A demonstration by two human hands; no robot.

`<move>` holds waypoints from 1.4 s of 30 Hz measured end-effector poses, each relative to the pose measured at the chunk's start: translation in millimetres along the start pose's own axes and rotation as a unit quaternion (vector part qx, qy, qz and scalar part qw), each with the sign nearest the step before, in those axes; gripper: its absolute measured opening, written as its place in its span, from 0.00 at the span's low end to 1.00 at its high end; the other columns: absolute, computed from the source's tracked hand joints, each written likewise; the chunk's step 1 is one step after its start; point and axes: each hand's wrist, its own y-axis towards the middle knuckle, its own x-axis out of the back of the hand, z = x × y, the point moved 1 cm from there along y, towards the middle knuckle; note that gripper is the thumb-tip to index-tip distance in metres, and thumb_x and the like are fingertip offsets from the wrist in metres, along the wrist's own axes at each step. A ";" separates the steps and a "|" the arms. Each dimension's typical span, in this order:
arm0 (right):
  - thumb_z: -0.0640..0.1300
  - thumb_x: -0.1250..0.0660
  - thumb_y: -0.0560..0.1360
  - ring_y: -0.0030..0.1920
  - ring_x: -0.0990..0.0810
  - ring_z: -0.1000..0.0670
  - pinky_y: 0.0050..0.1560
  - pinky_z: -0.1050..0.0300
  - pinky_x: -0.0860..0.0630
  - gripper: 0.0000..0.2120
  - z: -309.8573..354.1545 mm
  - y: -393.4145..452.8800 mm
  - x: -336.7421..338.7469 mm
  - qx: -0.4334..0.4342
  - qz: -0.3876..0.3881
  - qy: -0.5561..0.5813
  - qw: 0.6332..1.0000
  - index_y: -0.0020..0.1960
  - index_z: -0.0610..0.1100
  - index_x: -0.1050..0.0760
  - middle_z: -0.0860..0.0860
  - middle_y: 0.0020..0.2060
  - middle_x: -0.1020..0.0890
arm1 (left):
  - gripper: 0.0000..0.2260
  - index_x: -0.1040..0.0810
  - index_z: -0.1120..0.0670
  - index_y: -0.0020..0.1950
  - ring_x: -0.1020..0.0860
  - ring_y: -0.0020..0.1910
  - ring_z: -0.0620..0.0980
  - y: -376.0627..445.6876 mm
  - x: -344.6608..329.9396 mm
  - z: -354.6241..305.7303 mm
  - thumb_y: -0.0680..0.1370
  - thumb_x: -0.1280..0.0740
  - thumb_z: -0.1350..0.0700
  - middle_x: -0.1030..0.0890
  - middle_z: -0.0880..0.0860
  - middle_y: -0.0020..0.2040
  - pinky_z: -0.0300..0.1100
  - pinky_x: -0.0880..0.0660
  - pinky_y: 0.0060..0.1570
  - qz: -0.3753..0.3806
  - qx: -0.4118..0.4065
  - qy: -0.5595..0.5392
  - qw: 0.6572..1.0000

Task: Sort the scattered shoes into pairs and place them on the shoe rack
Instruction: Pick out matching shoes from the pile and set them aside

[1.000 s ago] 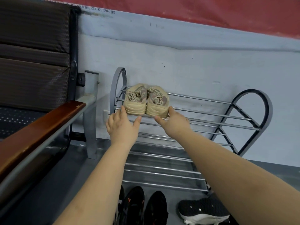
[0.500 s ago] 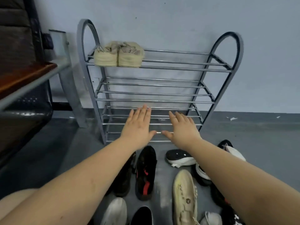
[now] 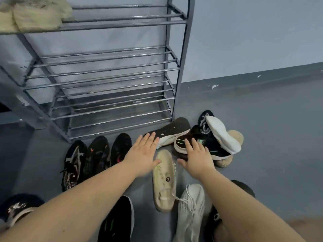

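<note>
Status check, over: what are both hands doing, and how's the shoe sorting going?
Left hand and right hand open, hovering over floor shoes. One beige pair on shoe rack top shelf. Cream shoe lies between hands. Nothing blocking.

Shoe rack (image 3: pixel 111 70) beyond both hands: metal rods, smooth, dull sheen. Cream shoe (image 3: pixel 164 179) between the hands: matt cloth (knit-looking). Black shoe (image 3: pixel 167 131) past left fingertips: textured fabric, white smooth sole. Floor (image 3: pixel 262 137): matt grey.

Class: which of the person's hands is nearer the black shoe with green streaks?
Right. The right hand lies over the black green-streaked shoe; the left hand reaches beyond the cream shoe.
</note>
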 end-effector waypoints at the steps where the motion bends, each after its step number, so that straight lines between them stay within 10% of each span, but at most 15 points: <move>1: 0.62 0.46 0.78 0.77 0.51 0.44 0.75 0.45 0.51 0.38 -9.3 2.8 -3.7 -0.014 0.007 0.003 1.000 0.79 0.47 0.57 0.45 0.78 0.52 | 0.34 0.60 0.56 0.78 0.59 0.77 0.52 6.1 -3.5 -6.5 0.80 0.48 0.40 0.60 0.55 0.78 0.47 0.63 0.74 0.004 -0.006 0.000 1.000; 19: 0.64 0.47 0.77 0.77 0.51 0.45 0.76 0.48 0.49 0.37 -177.8 75.5 47.0 0.062 0.091 -0.170 0.979 0.78 0.49 0.57 0.47 0.78 0.50 | 0.33 0.57 0.54 0.78 0.59 0.77 0.51 139.7 -18.0 -72.3 0.80 0.49 0.40 0.59 0.54 0.78 0.46 0.63 0.74 0.038 -0.090 -0.012 0.995; 30: 0.64 0.48 0.78 0.76 0.47 0.43 0.74 0.48 0.44 0.38 -250.2 101.7 -52.1 -0.125 0.086 0.071 0.986 0.78 0.48 0.60 0.46 0.78 0.51 | 0.32 0.56 0.52 0.78 0.59 0.77 0.50 221.6 -38.5 -131.0 0.80 0.50 0.39 0.57 0.52 0.79 0.45 0.62 0.75 0.087 -0.147 0.009 0.985; 42: 0.60 0.28 0.68 0.71 0.34 0.47 0.68 0.54 0.36 0.45 -256.5 102.7 -71.3 -0.227 -0.033 0.374 0.899 0.77 0.45 0.45 0.48 0.71 0.33 | 0.27 0.41 0.55 0.76 0.52 0.77 0.54 284.8 -86.0 -199.5 0.81 0.48 0.42 0.42 0.54 0.77 0.48 0.57 0.74 0.114 -0.059 -0.168 0.977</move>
